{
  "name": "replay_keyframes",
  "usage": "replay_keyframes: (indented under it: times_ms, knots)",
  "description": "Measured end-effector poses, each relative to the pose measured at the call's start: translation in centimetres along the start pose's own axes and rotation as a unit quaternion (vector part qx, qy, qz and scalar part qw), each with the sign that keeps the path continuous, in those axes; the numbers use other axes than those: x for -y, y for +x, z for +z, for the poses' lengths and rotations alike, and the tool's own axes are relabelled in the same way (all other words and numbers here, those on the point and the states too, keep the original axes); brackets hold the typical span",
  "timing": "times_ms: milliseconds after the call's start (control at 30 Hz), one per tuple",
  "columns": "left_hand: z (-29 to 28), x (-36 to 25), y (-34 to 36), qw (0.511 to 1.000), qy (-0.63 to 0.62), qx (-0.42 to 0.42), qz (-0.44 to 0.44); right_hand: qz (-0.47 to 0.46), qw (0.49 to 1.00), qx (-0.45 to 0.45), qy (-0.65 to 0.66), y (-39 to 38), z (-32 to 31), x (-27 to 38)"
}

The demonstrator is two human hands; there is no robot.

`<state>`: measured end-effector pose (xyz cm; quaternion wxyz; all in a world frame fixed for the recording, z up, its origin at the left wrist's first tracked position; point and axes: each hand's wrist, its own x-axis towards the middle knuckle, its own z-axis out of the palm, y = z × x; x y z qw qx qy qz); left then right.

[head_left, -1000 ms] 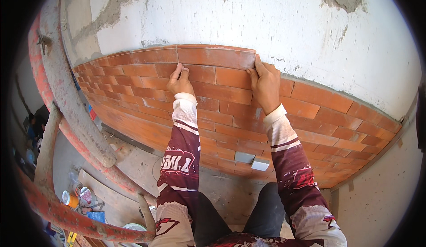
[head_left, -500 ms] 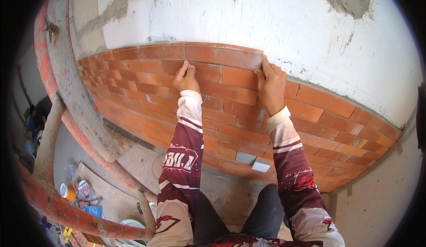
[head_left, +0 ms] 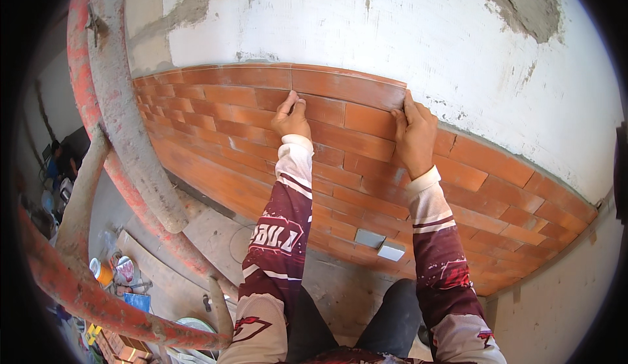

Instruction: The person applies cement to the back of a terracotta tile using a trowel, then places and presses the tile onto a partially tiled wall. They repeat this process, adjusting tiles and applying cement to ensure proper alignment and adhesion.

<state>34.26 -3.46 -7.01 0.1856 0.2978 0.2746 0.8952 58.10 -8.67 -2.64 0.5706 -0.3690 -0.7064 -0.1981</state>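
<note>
A long orange-red brick tile point(head_left: 350, 86) lies in the top row of the tiled wall point(head_left: 366, 143). At its right end, my right hand point(head_left: 417, 132) is closed, fingers against the end and thumb by the lower edge. My left hand point(head_left: 291, 117) is pinched just below the tile's lower left corner, fingertips together at the joint; anything small between them is hidden. A thin pale line, perhaps a string, runs along the top edge of the row.
Above the tiles is a white wall point(head_left: 314, 24) with rough grey mortar patches. Red scaffold tubing point(head_left: 131, 89) curves along my left. Two switch boxes point(head_left: 391, 251) sit low in the tiles. Buckets point(head_left: 101, 271) and stacked bricks point(head_left: 118, 347) stand on the floor at lower left.
The view has shifted slightly left, so the whole scene sits farther right in the picture. Both hands keep the same places at the tile, with no visible change of grip.
</note>
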Motion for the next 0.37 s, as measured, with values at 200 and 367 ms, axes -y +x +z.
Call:
replay_keyframes:
  times_ms: [200,367]
  knots:
    - [-0.27,0.03,0.13,1.0,0.01,0.005,0.0,-0.017,1.0,-0.019,-0.001,-0.02,0.16,0.05]
    - [-0.39,0.24,0.28,1.0,0.012,0.008,0.001,-0.014,1.0,-0.02,-0.002,0.0,0.09,0.22]
